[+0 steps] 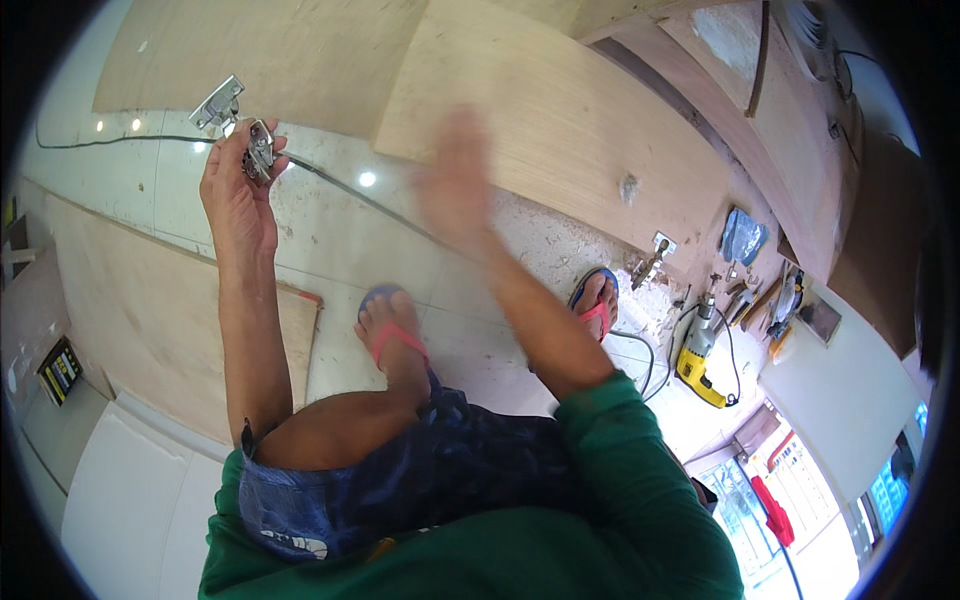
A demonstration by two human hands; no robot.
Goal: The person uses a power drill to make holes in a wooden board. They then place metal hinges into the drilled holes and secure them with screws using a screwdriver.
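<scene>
In my left hand (240, 190) I hold a metal cabinet hinge (258, 150), its shiny plate (217, 103) sticking out past the fingertips. Thumb and fingers close round the hinge's arm. My right hand (455, 185) is smeared by motion over the edge of a pale wooden board (540, 120), and its fingers cannot be made out. A second metal hinge (655, 258) rests at the board's lower right edge, beyond my right foot.
A yellow and grey power drill (703, 355) lies on the right with its cord. Near it are a blue plastic bag (743, 236) and several hand tools (785, 300). A dark cable (370, 200) crosses the tiled floor. Another wooden panel (120, 300) lies to the left.
</scene>
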